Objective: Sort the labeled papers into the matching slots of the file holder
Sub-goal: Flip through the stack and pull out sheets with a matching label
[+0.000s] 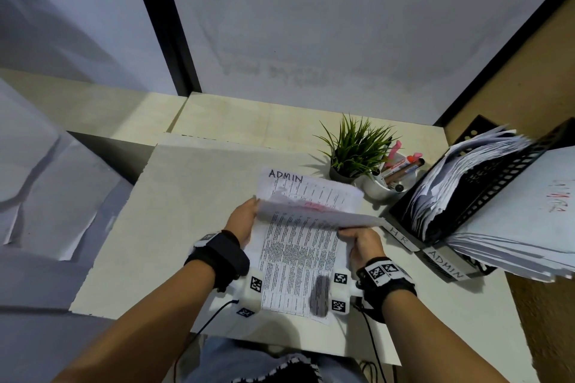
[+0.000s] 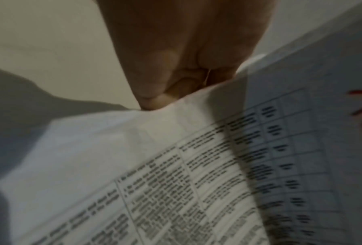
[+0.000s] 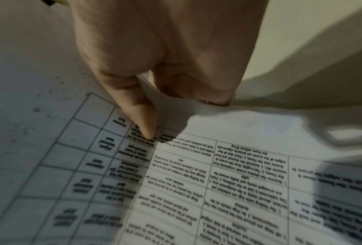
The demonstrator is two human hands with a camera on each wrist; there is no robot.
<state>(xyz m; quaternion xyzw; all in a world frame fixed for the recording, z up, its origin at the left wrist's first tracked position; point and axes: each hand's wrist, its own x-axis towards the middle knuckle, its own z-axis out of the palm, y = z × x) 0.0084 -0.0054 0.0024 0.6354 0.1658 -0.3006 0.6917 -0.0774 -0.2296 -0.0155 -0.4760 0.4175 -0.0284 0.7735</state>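
Observation:
A stack of printed sheets lies on the desk in front of me. My left hand pinches the left edge of the top sheet, and my right hand pinches its right edge. The sheet's far end is lifted and curled back. Red lettering shows on its face but is unreadable. The sheet under it is headed ADMIN. The black file holder stands at the right, stuffed with papers. Its front tags read HR and ADMIN. The wrist views show my left hand and right hand on the paper.
A small potted plant and a white cup of pens stand just behind the stack, left of the holder. A sheet with red writing leans at the far right. White partition walls close the desk at the back and the right.

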